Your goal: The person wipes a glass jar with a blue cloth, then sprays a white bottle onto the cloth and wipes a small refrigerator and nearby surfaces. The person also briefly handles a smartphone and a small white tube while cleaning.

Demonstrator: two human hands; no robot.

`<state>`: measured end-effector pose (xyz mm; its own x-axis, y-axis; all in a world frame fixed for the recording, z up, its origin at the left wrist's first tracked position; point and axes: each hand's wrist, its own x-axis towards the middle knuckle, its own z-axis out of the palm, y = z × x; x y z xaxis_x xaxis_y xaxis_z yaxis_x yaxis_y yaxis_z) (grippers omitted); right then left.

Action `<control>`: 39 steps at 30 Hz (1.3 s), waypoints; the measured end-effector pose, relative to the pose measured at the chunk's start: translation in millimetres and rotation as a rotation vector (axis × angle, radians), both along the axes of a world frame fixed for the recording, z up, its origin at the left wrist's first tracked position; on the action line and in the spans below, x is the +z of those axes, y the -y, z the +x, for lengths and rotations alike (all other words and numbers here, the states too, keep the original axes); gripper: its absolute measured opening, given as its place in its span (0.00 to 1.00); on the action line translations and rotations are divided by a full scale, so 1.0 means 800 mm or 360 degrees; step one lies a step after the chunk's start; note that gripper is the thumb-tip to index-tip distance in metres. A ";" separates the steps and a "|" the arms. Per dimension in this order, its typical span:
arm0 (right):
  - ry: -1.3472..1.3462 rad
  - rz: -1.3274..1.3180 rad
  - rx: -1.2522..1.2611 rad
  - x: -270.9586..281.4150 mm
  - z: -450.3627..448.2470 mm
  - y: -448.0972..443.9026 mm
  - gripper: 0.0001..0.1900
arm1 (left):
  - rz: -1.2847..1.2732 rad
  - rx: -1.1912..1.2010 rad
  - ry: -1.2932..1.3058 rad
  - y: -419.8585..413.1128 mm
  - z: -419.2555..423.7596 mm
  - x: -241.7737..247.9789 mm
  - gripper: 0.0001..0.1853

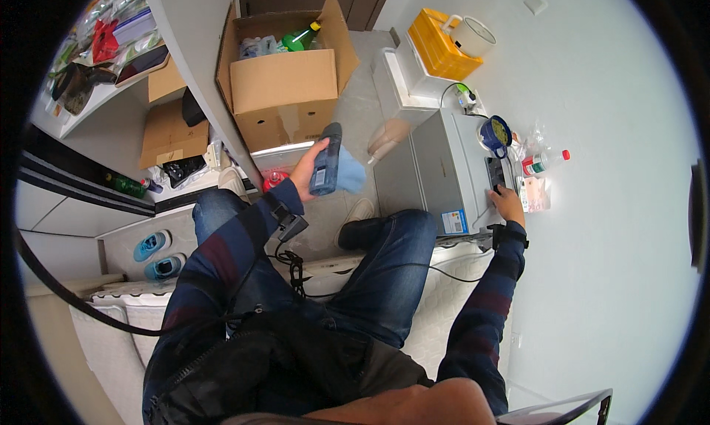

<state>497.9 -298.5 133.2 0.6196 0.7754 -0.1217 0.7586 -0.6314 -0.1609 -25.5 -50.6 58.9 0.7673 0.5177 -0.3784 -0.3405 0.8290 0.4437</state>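
Observation:
In my left hand [305, 175] is a dark blue bottle [326, 164] with a grey cap, tilted, a white label near its lower end. A light blue cloth [350, 171] hangs right behind the bottle; whether my fingers also hold it is hidden. My right hand [507, 203] reaches to the top of a small grey fridge [438, 164], thumb and fingers around the near end of a flat black phone-like device [495, 171]. Beyond that device stands a dark blue enamel mug [493, 137] with greenish contents. A clear plastic bottle [546, 162] with a red cap lies to its right.
An open cardboard box [283, 87] with plastic bottles stands ahead. White boxes [407, 95] and a yellow crate [438, 48] are stacked behind the fridge. Shelves [111, 100] line the left side. Blue shoes [152, 245] sit on the floor, and a black cable [294, 267] hangs between my legs.

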 end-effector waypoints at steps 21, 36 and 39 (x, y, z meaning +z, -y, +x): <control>0.0054 0.0144 0.0025 0.007 0.019 -0.029 0.42 | -0.0005 -0.0098 0.0150 -0.010 0.003 -0.019 0.23; 0.0243 -0.0181 0.0178 0.035 -0.040 -0.044 0.44 | 0.0067 -0.0080 -0.0090 -0.012 0.012 -0.032 0.22; 0.0349 -0.0146 0.0225 0.028 -0.077 -0.054 0.49 | -0.0044 -0.0150 0.0047 -0.012 0.008 -0.035 0.20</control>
